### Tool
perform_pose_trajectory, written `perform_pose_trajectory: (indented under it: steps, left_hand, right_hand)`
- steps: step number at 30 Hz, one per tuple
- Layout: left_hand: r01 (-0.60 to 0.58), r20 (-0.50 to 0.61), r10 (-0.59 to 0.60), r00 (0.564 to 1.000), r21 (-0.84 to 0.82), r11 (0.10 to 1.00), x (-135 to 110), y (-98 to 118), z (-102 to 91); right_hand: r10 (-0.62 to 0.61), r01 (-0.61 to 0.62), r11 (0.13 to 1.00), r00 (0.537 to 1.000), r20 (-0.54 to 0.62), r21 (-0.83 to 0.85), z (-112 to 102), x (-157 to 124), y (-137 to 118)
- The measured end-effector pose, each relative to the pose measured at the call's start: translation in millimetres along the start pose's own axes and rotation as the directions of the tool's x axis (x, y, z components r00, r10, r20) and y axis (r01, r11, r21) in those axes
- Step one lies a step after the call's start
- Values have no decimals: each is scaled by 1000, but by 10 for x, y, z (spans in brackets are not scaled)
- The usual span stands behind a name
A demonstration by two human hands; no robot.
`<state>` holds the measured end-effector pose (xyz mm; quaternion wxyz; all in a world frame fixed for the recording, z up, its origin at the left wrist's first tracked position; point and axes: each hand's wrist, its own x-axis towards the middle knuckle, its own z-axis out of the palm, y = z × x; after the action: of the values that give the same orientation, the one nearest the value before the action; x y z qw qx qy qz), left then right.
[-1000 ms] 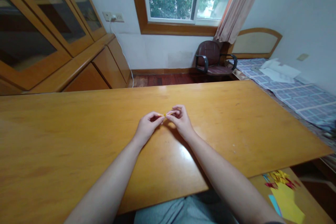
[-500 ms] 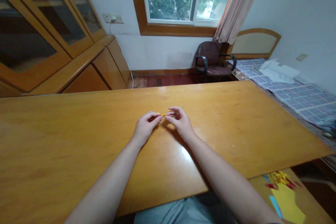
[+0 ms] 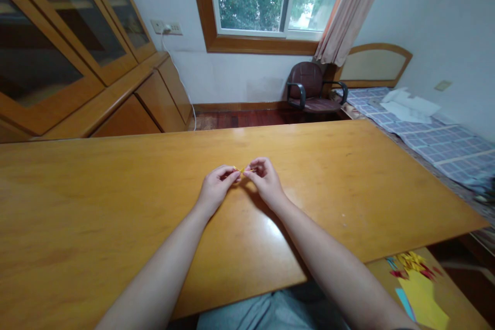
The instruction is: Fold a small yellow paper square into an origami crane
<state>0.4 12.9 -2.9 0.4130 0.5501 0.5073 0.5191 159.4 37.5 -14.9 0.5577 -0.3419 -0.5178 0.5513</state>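
Note:
My left hand (image 3: 215,188) and my right hand (image 3: 266,180) meet just above the middle of a long wooden table (image 3: 116,201). Both pinch a tiny yellow piece of paper (image 3: 243,169) between thumb and fingertips, one hand on each end. The fingers of both hands are curled in, and most of the paper is hidden behind them. My forearms stretch from the near edge of the table toward the hands.
Low at the right, a small wooden surface (image 3: 456,299) carries yellow and blue paper sheets (image 3: 423,301) and a heap of small folded pieces (image 3: 412,263). Wooden cabinets (image 3: 77,72) line the left wall. A dark chair (image 3: 313,87) and a bed (image 3: 433,134) stand beyond the table.
Both hands stay pinched on the yellow paper at the same spot; the fingers shift slightly around it. The view has barely moved.

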Motion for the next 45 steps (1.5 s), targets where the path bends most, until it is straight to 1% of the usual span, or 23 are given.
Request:
perform_pose_trajectory:
  steps: [6,10,14,19,22,25,27,29,31,33,35,39,45]
  left_hand:
    - [-25,-31,26,999,35,999,-30,36,30]
    - [-27,-29,28,999,21,999,-27,31,29]
    - [-15,-26,15,1000,6,1000,-8,-31,28]
    - [-6,-28,5,1000,-28,1000,8,-121,24]
    - [-18,-54,15,998,-56,998,10,-117,16]
    - [-62,-128,53,990,-63,996,7,-69,-3]
    - [-121,-182,113,977,-29,992,-1,-30,-20]
    - [-188,-201,194,960,53,981,-14,6,-35]
    - [-242,-184,270,945,161,957,-29,39,-41]
    - [-270,-154,311,938,239,933,-41,66,-38]
    - [-274,-136,319,938,274,922,-48,86,-31]
    - [-253,-144,307,941,302,919,-43,94,-27]
    - [-237,-105,289,952,350,906,-27,71,-42]
  right_hand:
    - [-74,72,994,997,-17,-78,16,-11,65]
    - [-97,95,992,995,-19,-83,16,-23,64]
    - [-105,104,993,994,-20,-57,11,-26,62]
    - [-113,110,991,993,-37,-75,-7,-17,83]
    - [-119,115,990,992,-48,-82,-19,-8,84]
    - [-125,119,988,991,-57,-97,-24,-1,74]
    - [-122,114,987,991,-60,-114,-24,2,68]
    - [-117,109,986,991,-59,-125,-23,3,65]
    - [-112,104,986,992,-53,-129,-22,3,67]
    - [-109,101,986,993,-51,-130,-22,4,70]
    - [-108,100,985,993,-51,-139,-23,4,71]
    - [-115,105,979,992,-46,-173,-25,5,68]
    - [-148,131,948,988,-34,-291,-32,-7,45]
